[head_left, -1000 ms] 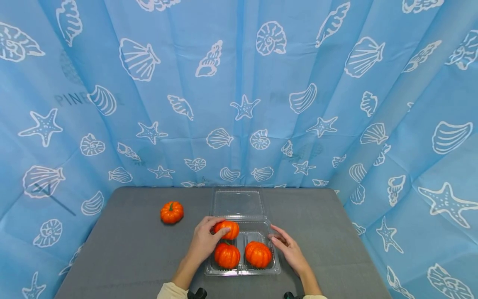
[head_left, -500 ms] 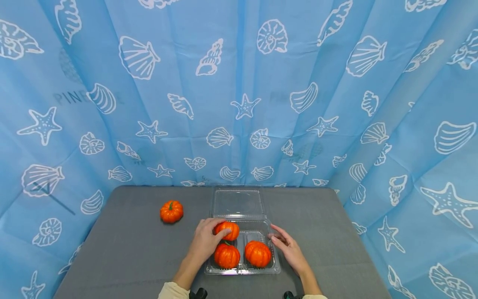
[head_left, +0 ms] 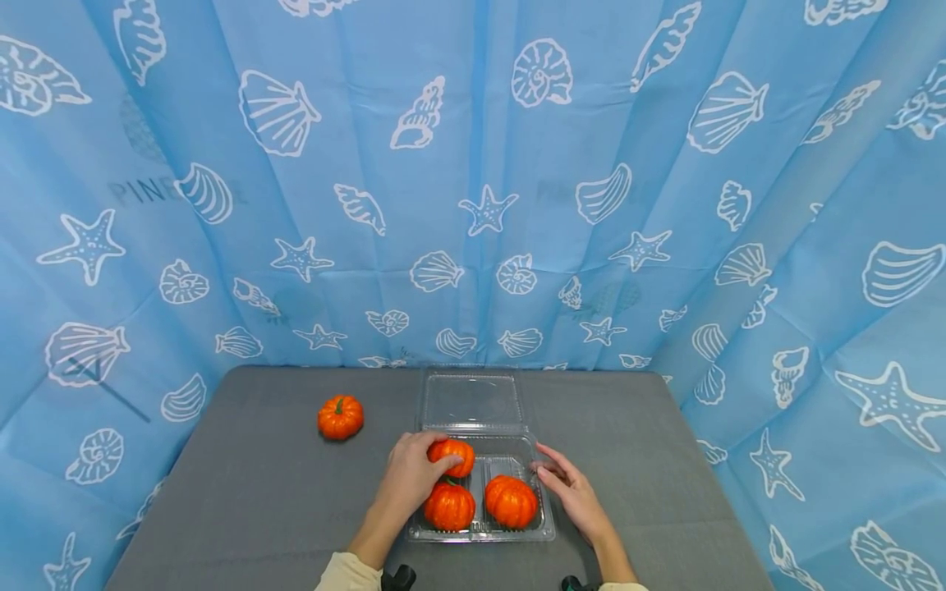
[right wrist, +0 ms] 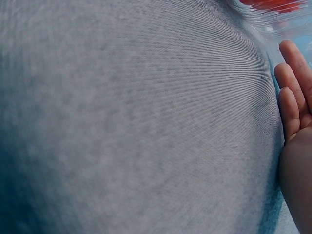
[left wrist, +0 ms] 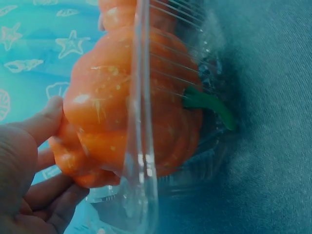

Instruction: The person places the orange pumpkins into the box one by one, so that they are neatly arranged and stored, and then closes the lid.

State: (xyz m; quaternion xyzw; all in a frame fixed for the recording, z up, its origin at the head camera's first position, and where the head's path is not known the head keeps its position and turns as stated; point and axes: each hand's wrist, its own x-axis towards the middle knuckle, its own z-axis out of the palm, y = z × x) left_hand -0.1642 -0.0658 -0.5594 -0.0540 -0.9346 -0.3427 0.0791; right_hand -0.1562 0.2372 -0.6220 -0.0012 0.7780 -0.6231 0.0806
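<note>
My left hand (head_left: 411,472) holds a small orange pumpkin (head_left: 454,457) between thumb and fingers, over the back left of a clear plastic container (head_left: 517,539). In the left wrist view this pumpkin (left wrist: 73,155) is partly hidden behind a larger one with a green stem. That larger pumpkin (head_left: 449,506) sits in the front left of the container, and another pumpkin (head_left: 511,502) sits in the front right. My right hand (head_left: 575,494) is at the container's right side, its fingertips at the rim near the back corner. Its fingers (right wrist: 288,105) are loosely extended.
The container's hinged lid (head_left: 473,400) lies open toward the back. A separate small pumpkin (head_left: 340,418) with a green stem lies at the back left of the grey table (head_left: 244,492). A blue curtain (head_left: 473,164) with white shells hangs behind.
My left hand has shifted slightly to the right with the small pumpkin. My right hand and the container have stayed in place.
</note>
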